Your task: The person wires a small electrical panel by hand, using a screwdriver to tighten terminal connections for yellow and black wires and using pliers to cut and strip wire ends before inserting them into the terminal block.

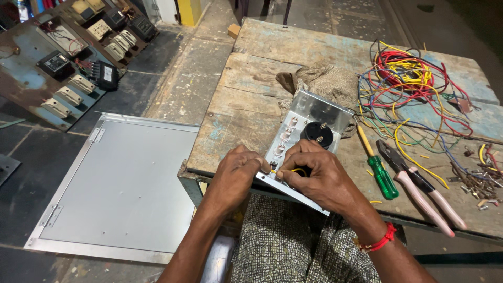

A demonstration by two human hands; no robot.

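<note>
Both hands work at the near edge of a bright sheet-metal panel box point(304, 141) that lies on the worn wooden surface point(251, 99) and overhangs its front edge toward the person. The left hand point(236, 175) clamps the box's near left rim, fingers curled over it. The right hand point(319, 175) pinches a thin yellow wire point(293, 171) between thumb and fingertips, just beside the left. The box's long axis runs away from the hands, up and to the right, past a round black component point(318, 133). A green-handled screwdriver point(378, 170) and pink-handled pliers point(419, 186) lie right of the right hand; a tangle of coloured wires point(414, 89) lies beyond.
</note>
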